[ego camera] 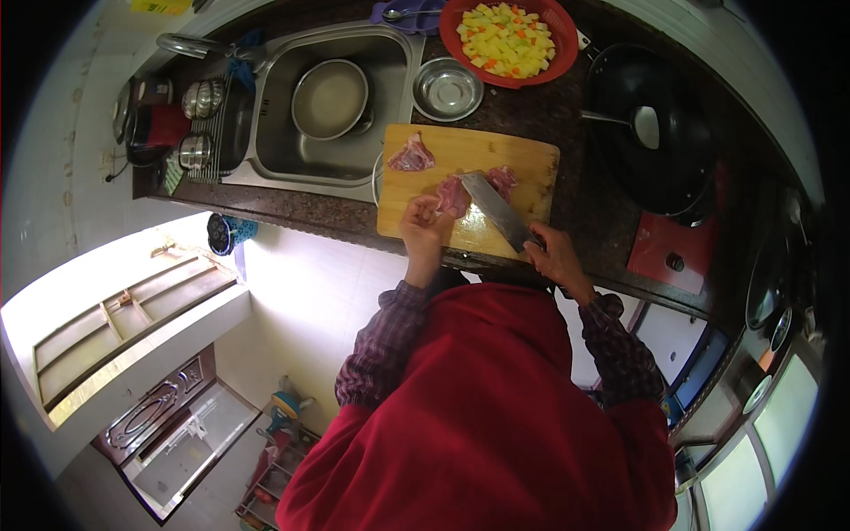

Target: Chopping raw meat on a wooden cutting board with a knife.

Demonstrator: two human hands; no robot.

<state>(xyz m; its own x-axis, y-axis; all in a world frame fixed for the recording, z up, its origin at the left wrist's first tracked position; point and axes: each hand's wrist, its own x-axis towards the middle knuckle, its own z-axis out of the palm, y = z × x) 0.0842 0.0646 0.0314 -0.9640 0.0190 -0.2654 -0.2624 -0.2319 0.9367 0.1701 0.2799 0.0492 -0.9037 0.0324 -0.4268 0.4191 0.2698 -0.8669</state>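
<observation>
A wooden cutting board (458, 143) lies on the counter in front of me. My right hand (552, 255) grips the handle of a cleaver (495, 209), its broad blade slanting up and left across the board. Raw meat (452, 196) lies left of the blade, and the fingers of my left hand (424, 222) hold its near edge. Another portion of meat (502, 182) shows to the right of the blade; whether the two are joined I cannot tell. A separate piece of raw meat (412, 154) rests at the board's far left.
Left of the board is a steel sink (279, 159) with a pot (330, 99) in it. Beyond the board stand a steel bowl (448, 89) and a red basket (563, 33) of diced vegetables (508, 40). A black wok (637, 166) holding a metal spatula (644, 127) sits to the right.
</observation>
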